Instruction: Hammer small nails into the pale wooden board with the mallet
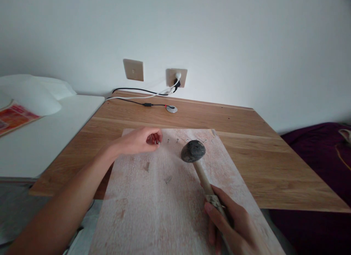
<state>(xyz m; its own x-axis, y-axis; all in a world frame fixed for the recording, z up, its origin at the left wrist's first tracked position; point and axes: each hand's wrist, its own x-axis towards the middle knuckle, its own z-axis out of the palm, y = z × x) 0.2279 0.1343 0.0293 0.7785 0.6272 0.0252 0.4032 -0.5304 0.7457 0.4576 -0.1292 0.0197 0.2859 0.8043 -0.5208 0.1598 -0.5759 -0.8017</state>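
Note:
My right hand (230, 218) is wrapped round the pale wooden handle of a rubber mallet (193, 151), whose dark rounded head hovers over the far part of a whitish, worn wooden board (131, 211). Near the board's far edge, my left hand (142, 139) pinches a small nail (158, 142) between thumb and fingers, its point hidden. Right of those fingers a row of several nails (177, 140) stands in the board, partly covered by the mallet head. Two small loose bits of metal, which look like nails (168, 179), lie closer to me on the board.
Beneath the board is a brown wooden desk (246, 160) against a white wall. Cables (137, 101) run from a wall socket (177, 77) along its back. A white surface (68, 127) with white wrapping adjoins at left; dark purple cloth (309, 149) lies at right.

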